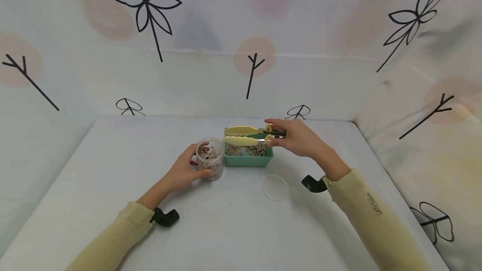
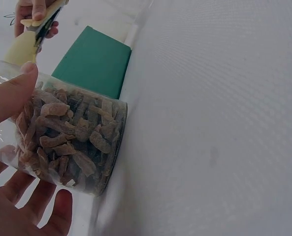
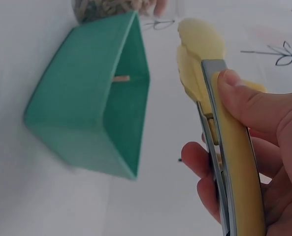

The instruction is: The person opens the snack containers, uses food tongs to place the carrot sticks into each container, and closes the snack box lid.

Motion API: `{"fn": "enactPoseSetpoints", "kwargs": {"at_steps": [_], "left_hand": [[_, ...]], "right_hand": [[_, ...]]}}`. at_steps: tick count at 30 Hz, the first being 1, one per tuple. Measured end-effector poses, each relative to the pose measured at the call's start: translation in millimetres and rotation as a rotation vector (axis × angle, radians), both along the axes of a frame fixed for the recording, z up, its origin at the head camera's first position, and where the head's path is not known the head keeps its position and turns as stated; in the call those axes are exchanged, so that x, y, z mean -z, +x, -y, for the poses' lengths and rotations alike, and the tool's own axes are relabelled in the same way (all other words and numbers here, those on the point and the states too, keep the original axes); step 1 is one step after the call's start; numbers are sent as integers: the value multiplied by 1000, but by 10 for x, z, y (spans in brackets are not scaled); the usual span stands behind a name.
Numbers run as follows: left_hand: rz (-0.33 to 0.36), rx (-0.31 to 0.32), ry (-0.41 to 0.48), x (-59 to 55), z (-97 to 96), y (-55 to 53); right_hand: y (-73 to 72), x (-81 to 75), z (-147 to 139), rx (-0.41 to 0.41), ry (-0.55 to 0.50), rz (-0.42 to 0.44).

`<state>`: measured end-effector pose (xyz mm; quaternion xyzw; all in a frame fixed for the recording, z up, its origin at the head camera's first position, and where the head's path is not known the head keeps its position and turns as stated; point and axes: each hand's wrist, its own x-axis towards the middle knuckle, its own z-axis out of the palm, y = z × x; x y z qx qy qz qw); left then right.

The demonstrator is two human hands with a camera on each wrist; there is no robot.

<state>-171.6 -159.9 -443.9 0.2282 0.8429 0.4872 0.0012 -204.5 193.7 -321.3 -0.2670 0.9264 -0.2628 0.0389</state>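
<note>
A clear plastic jar [image 1: 217, 171], partly filled with small brown dried strips [image 2: 72, 132], stands lidless beside a teal box [image 1: 248, 162]. My left hand [image 1: 182, 174] grips the jar from its left side, thumb and fingers round the wall. Over the box, my right hand [image 1: 301, 139] holds yellow-tipped tongs [image 1: 242, 140] level, pointing left. In the right wrist view, thumb and fingers squeeze the tongs' handles [image 3: 239, 182]; no strip shows between the tips, which lie above the box opening. More strips [image 1: 257, 150] lie inside the box.
A round clear lid [image 1: 275, 188] lies flat on the white tabletop [image 1: 233, 229], in front of the box's right end. Behind the table hangs a pale cloth [image 1: 211, 78] with black plant drawings. Each wrist carries a black camera mount [image 1: 165, 217].
</note>
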Motion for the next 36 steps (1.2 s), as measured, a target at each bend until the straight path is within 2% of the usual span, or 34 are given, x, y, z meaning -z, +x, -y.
{"fn": "enactPoseSetpoints", "kwargs": {"at_steps": [3, 6, 9, 12, 18, 21, 25, 33, 34, 36], "left_hand": [[8, -2, 8, -8, -14, 6], [12, -3, 15, -13, -24, 12], [12, -3, 10, -10, -20, 9], [11, 1, 6, -5, -7, 0], [2, 11, 16, 1, 7, -8], [3, 11, 16, -3, 7, -3], [9, 9, 20, -2, 2, 5], [18, -5, 12, 1, -20, 17], [19, -6, 10, -11, -30, 22], [21, -4, 5, -114, -61, 80]], "right_hand": [[-21, 61, -64, 43, 7, 35], [-39, 111, -98, 54, 60, 2], [-61, 151, -95, 53, 165, -64], [-87, 172, -41, 46, 277, -92], [-138, 124, 172, 8, 475, -76], [-171, 93, 254, -23, 533, -67], [-227, 105, 268, -41, 539, -52], [-309, 221, 178, -72, 426, -5], [-315, 234, 169, -80, 422, -6], [-322, 254, 152, -84, 416, 3]]}}
